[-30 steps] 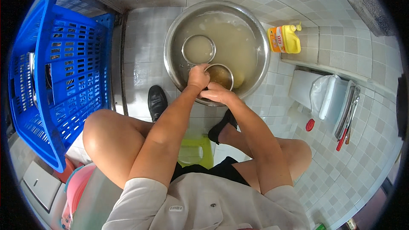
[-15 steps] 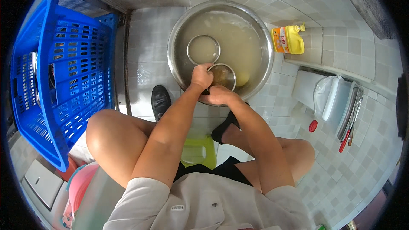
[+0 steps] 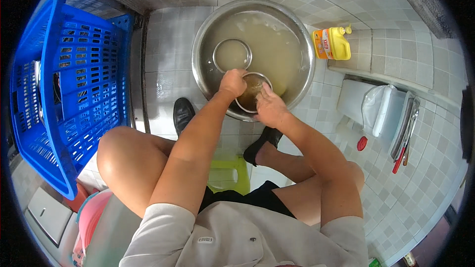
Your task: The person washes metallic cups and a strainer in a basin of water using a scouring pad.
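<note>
The left hand (image 3: 232, 82) and right hand (image 3: 269, 108) are gripping a small metal bowl (image 3: 251, 91), fingers clenched on its rim, steadying it over the murky water in the big steel basin (image 3: 307, 49).

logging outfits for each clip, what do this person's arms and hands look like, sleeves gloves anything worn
Both forearms are bare from above the elbow down. The left hand and right hand wear no gloves, and no watch, ring or bracelet shows. The short sleeves belong to a light beige-grey shirt and end at the upper arms.
</note>
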`<state>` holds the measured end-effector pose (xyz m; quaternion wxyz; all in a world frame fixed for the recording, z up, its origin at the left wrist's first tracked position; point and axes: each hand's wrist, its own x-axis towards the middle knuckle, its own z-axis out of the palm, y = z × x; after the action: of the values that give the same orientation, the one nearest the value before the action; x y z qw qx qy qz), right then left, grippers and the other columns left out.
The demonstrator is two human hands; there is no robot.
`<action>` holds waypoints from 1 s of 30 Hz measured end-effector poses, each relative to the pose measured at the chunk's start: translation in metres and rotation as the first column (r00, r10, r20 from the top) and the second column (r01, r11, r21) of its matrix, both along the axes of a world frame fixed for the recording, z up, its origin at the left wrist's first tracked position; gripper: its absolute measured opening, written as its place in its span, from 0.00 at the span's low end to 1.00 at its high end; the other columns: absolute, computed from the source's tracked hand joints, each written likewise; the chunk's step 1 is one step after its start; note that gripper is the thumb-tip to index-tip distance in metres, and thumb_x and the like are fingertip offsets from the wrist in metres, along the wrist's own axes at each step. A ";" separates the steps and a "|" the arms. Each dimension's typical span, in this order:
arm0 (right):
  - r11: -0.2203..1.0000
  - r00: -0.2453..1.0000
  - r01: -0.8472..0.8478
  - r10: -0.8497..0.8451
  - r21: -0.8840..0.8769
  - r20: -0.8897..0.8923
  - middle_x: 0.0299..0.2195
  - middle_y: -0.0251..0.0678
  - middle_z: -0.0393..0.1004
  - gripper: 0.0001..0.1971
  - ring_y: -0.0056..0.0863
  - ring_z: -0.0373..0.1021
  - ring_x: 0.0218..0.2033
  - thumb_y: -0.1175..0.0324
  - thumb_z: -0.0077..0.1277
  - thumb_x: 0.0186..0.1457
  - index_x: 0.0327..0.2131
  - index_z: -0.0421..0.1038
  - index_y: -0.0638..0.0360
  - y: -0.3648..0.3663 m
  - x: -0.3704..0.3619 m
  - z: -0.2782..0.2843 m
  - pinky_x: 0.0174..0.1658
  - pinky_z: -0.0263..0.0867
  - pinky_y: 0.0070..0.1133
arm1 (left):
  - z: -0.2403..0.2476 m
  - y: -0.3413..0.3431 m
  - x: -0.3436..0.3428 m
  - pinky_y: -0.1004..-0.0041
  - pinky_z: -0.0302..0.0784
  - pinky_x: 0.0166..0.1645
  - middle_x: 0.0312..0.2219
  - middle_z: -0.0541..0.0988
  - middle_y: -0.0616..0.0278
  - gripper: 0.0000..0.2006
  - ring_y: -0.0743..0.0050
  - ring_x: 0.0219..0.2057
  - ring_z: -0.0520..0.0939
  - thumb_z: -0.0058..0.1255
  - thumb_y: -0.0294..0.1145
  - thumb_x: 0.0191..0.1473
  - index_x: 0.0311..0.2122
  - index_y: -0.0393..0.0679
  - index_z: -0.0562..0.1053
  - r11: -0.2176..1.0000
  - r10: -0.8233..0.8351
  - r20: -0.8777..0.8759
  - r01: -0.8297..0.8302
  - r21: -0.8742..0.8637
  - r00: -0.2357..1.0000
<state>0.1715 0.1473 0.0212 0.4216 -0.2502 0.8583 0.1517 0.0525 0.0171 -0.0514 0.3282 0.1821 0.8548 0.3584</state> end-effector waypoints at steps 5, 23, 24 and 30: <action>0.794 0.833 -0.551 0.540 0.258 0.118 0.68 0.36 0.56 0.29 0.43 0.42 0.71 0.52 0.41 0.64 0.65 0.61 0.52 -0.007 -0.042 0.024 0.68 0.14 0.51 | 0.007 -0.001 0.003 0.60 0.77 0.49 0.38 0.80 0.41 0.19 0.40 0.42 0.80 0.47 0.20 0.46 0.44 0.45 0.81 0.999 -0.015 0.023 0.014 0.049 1.000; -0.617 -0.283 0.773 -0.546 -0.149 0.789 0.27 0.29 0.72 0.07 0.24 0.66 0.30 0.71 0.52 0.42 0.29 0.74 0.57 -0.044 -0.014 -0.073 0.40 0.60 0.22 | -0.031 -0.025 0.031 0.66 0.76 0.50 0.40 0.82 0.45 0.17 0.54 0.42 0.84 0.49 0.21 0.50 0.46 0.40 0.79 0.914 0.251 0.107 -0.272 0.302 0.962; -0.876 -0.354 0.481 -0.229 -0.033 0.907 0.27 0.26 0.69 0.06 0.22 0.64 0.31 0.72 0.51 0.43 0.29 0.72 0.55 -0.050 -0.017 -0.075 0.39 0.59 0.20 | -0.036 -0.031 0.031 0.68 0.75 0.49 0.40 0.83 0.46 0.15 0.59 0.41 0.84 0.50 0.22 0.52 0.46 0.39 0.79 0.889 0.266 0.151 -0.303 0.342 0.952; -0.986 -0.400 -0.151 0.125 0.070 0.908 0.45 0.30 0.72 0.15 0.28 0.66 0.48 0.56 0.46 0.59 0.44 0.69 0.53 -0.043 -0.041 -0.082 0.54 0.59 0.27 | -0.027 -0.015 0.038 0.66 0.76 0.48 0.41 0.81 0.43 0.14 0.49 0.42 0.83 0.51 0.27 0.54 0.46 0.41 0.79 0.900 0.230 0.241 -0.300 0.316 0.943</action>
<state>0.1300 0.1039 -0.0611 0.0534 -0.5121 -0.2257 0.8270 0.0907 0.0025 -0.0784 0.3222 0.0820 0.7576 0.5617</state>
